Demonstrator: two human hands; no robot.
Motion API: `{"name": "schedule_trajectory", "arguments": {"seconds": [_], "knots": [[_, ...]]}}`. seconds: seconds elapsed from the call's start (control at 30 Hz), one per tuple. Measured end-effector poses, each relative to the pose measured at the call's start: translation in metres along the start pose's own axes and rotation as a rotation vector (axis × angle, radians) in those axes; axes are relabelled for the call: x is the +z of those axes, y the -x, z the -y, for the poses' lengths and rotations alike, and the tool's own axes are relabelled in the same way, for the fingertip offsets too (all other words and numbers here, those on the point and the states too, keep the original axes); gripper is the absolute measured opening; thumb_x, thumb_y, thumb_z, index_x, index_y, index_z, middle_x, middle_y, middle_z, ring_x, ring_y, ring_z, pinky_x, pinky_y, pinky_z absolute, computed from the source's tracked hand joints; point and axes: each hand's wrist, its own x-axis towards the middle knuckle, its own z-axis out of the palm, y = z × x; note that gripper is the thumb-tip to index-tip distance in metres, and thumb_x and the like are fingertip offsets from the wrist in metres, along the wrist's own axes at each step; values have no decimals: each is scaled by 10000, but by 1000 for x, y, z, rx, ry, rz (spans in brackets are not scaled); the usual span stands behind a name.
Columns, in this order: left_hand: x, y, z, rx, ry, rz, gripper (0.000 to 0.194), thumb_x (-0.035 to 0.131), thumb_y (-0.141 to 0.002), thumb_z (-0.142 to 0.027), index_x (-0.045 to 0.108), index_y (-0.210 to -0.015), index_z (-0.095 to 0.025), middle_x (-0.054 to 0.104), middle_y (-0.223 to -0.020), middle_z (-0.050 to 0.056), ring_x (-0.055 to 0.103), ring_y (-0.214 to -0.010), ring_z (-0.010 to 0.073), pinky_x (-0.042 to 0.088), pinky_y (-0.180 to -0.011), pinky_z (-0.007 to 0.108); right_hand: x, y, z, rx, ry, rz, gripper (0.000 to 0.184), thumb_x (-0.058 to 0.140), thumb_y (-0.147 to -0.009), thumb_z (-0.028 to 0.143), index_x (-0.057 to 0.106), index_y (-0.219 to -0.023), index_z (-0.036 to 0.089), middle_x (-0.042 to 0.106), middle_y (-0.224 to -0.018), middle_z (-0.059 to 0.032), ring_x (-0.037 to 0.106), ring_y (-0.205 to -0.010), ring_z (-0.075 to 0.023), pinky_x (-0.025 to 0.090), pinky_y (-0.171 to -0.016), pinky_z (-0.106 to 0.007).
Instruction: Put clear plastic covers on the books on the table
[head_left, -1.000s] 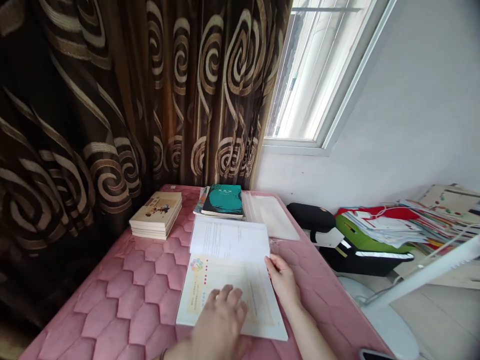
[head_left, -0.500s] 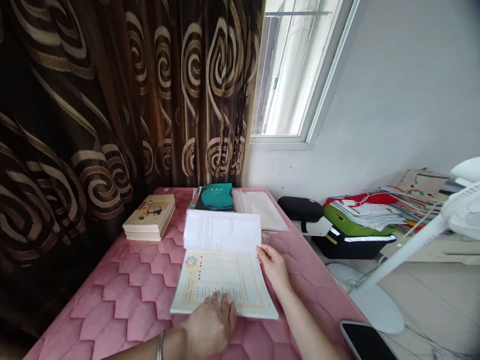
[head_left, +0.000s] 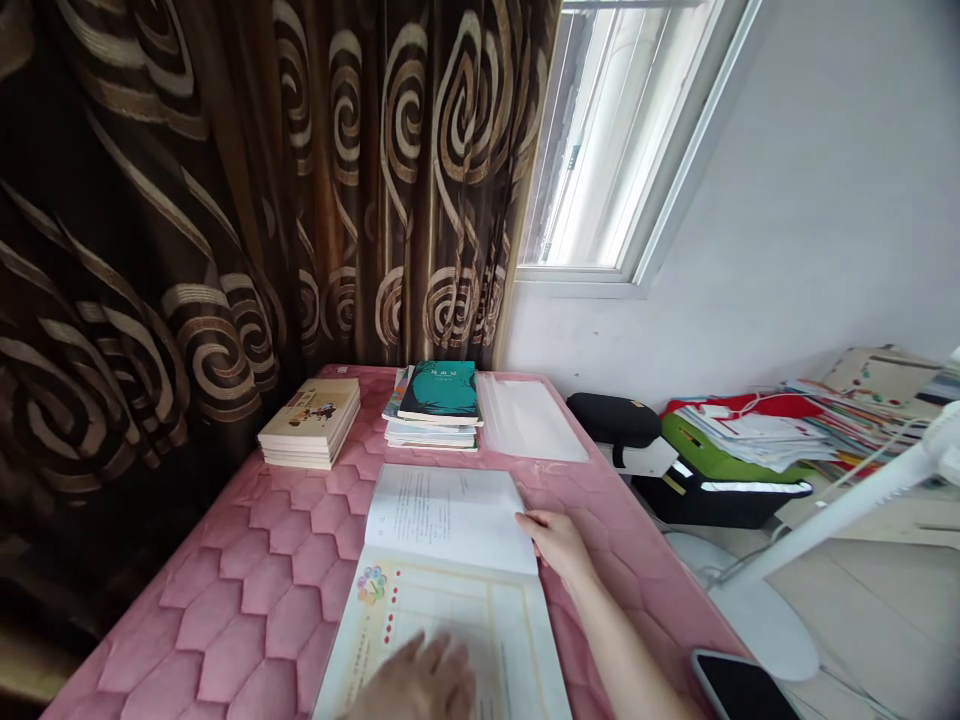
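An open book point(head_left: 450, 610) with printed pages lies on the pink quilted surface, its spine running left to right. Its upper page point(head_left: 450, 515) lies fairly flat and carries lines of text. The lower page shows a flower-like emblem, red dots and yellow lines. My left hand point(head_left: 424, 680) is over the lower page, blurred, fingers stretched out and holding nothing; whether it touches the paper I cannot tell. At the right edge of the upper page, my right hand point(head_left: 559, 545) pinches the book between thumb and fingers.
Beyond the book stand a stack of books with a teal cover point(head_left: 442, 392), a stack of beige books point(head_left: 311, 420) and translucent plastic sheets point(head_left: 532, 420). A phone point(head_left: 742, 685) lies at the right edge. A white fan point(head_left: 810, 540) stands beside the bed, near piled papers point(head_left: 765, 430).
The book now appears lower in view and nearer to me, with its upper page lying flatter. My left hand has moved down with it; my right hand keeps its pinch.
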Motion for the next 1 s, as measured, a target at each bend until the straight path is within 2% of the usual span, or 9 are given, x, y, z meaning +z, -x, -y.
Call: {"name": "schedule_trajectory", "arguments": {"seconds": [0.07,0.13,0.17,0.3,0.5,0.63,0.77,0.9,1.0], "knots": [[-24,-20,19,-139,58,104,555,500,-898,-387,401,-1415,-210,424,-1457,108,426,-1314,284,395,-1041,428,0,0,-1,-12,3,-12,316,594,-661,515,712,-654,221,548,-394,45,486,-346,-140,339,-387,-236],[-39,-37,39,-248,104,185,584,413,-937,-388,253,-1474,-225,260,-1537,83,230,-1418,270,251,-1128,482,0,-1,-1,-33,16,-40,320,596,-654,529,712,-653,230,576,-416,41,507,-361,-150,349,-398,-243],[-42,-44,47,-287,127,224,581,385,-947,-384,213,-1481,-235,222,-1548,74,186,-1431,264,213,-1138,500,1,-2,-2,-46,30,-56,320,597,-655,532,712,-653,234,593,-431,35,526,-378,-159,358,-407,-248],[-39,-59,63,-334,233,282,592,265,-970,-437,99,-1493,-215,104,-1565,91,85,-1448,258,113,-1147,545,3,-2,1,-82,131,-140,301,585,-694,517,722,-722,251,705,-608,-11,637,-554,-201,414,-495,-266],[-34,-77,57,-499,323,432,696,232,-936,-532,73,-1492,-144,-23,-1553,153,-14,-1429,363,73,-1107,625,9,8,18,-82,239,-258,321,579,-738,433,678,-978,244,744,-772,-41,677,-723,-226,447,-592,-287],[-31,-88,52,-604,318,422,714,196,-928,-550,90,-1490,-123,-13,-1553,149,-13,-1420,391,72,-1099,640,9,15,25,-89,304,-230,328,558,-768,379,652,-1060,263,748,-840,-33,681,-776,-234,463,-636,-305],[-27,-92,53,-727,244,404,696,201,-934,-532,166,-1483,-104,66,-1550,178,61,-1413,414,142,-1093,627,7,17,26,-139,438,-173,313,524,-804,339,679,-1069,273,748,-874,-44,685,-838,-243,478,-681,-316],[-19,-78,63,-826,81,352,676,272,-939,-487,271,-1450,-44,191,-1508,251,205,-1398,388,230,-1097,560,7,19,30,-104,535,-119,350,511,-832,315,671,-1135,249,744,-950,-63,684,-892,-249,490,-711,-316],[-11,-58,71,-861,-72,298,667,285,-933,-485,345,-1421,-34,287,-1479,248,306,-1374,347,231,-1113,532,7,22,36,-85,574,-115,353,506,-847,303,663,-1159,250,739,-993,-56,680,-929,-238,494,-752,-306]]}}
